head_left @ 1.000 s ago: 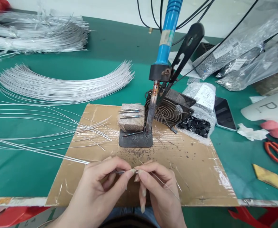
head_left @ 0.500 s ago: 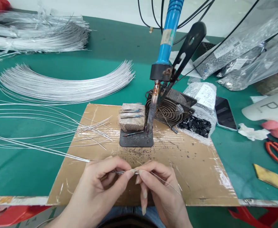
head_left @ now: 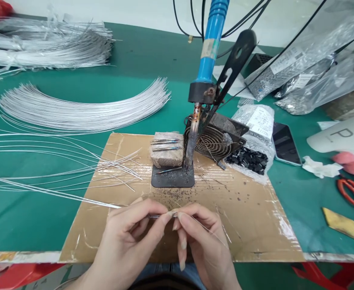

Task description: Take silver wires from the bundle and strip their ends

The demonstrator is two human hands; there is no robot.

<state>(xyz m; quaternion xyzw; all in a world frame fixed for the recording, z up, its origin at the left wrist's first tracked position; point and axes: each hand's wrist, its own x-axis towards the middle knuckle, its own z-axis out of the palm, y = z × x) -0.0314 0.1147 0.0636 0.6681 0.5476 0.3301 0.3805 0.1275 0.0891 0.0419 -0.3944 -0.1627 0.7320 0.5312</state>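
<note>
Over the cardboard, my left hand (head_left: pixel 128 235) is closed in a pinch on a few thin white wires (head_left: pixel 100 204), which run in from the left side. Thumb and forefinger of my right hand (head_left: pixel 205 233) pinch at the same spot, the two hands' fingertips almost touching. A thin silvery strand (head_left: pixel 208 229) passes out from the right fingers toward the lower right. The wire ends between the fingertips are mostly hidden. Beyond the hands, a blue-handled soldering iron (head_left: pixel 208 60) points downward in a black stand (head_left: pixel 170 180).
Loose white wires (head_left: pixel 116 165) lie on the cardboard (head_left: pixel 264 221), with a wire bundle (head_left: pixel 86 112) behind them. A grey block (head_left: pixel 166 157) bears metal tips. Farther right are a round-grilled fan (head_left: pixel 214 141), a bag of black parts (head_left: pixel 249 161), a phone (head_left: pixel 285 143) and red-handled scissors (head_left: pixel 350 197).
Both hands stay pinched together at nearly the same place, with only slight finger movement. The whole view has shifted a little; nothing else has visibly moved.
</note>
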